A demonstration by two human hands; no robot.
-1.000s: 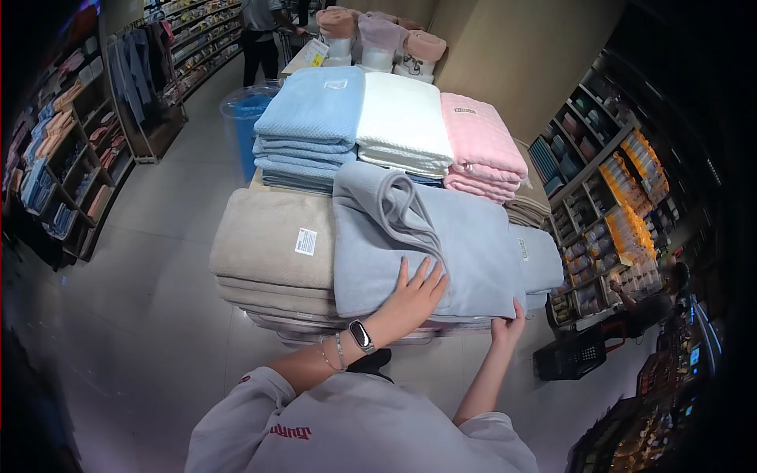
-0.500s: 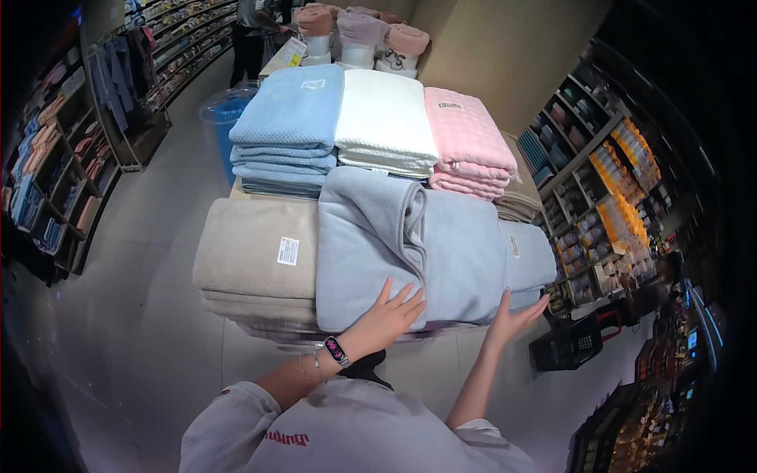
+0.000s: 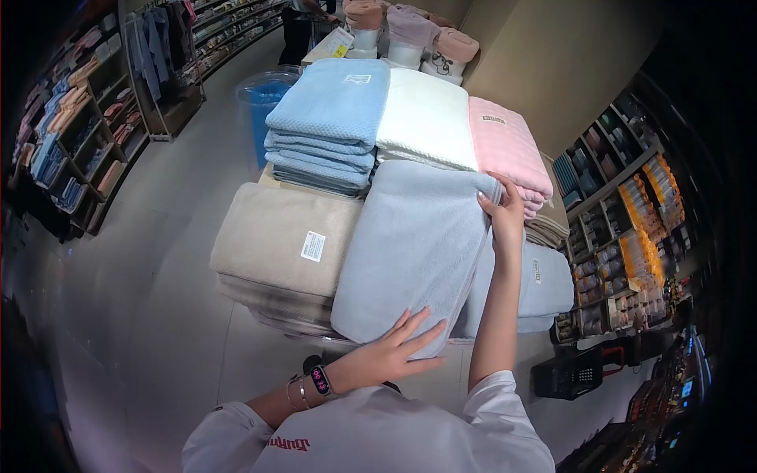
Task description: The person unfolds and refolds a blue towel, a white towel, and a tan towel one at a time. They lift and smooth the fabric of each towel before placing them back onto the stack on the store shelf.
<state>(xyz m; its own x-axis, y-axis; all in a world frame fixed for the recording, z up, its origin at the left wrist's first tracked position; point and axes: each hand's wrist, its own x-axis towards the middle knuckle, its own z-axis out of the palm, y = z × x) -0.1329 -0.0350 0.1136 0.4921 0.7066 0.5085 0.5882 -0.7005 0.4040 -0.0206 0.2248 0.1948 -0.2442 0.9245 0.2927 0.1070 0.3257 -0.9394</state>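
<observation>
A folded grey-blue blanket (image 3: 418, 236) lies at the front middle of the display, between a beige folded stack (image 3: 288, 236) with a white label and a lighter blue stack (image 3: 544, 280). My left hand (image 3: 388, 355) rests on the blanket's near edge with its fingers spread. At the far right corner of the blanket, my right hand (image 3: 505, 209) pinches the fabric between thumb and fingers. Behind the blanket sit a blue stack (image 3: 327, 110), a white stack (image 3: 426, 114) and a pink stack (image 3: 509, 142).
A clear bin (image 3: 264, 106) with blue inside stands left of the display. Rolled blankets (image 3: 406, 39) are at the back. Shelves (image 3: 611, 213) line the right, near a black basket (image 3: 568, 370) on the floor. Another person's dark-clothed legs (image 3: 296, 35) show at the top.
My right hand has moved up from the near right side and taken hold of the blanket's far corner. The raised fold on the blanket now lies flat. The view has shifted.
</observation>
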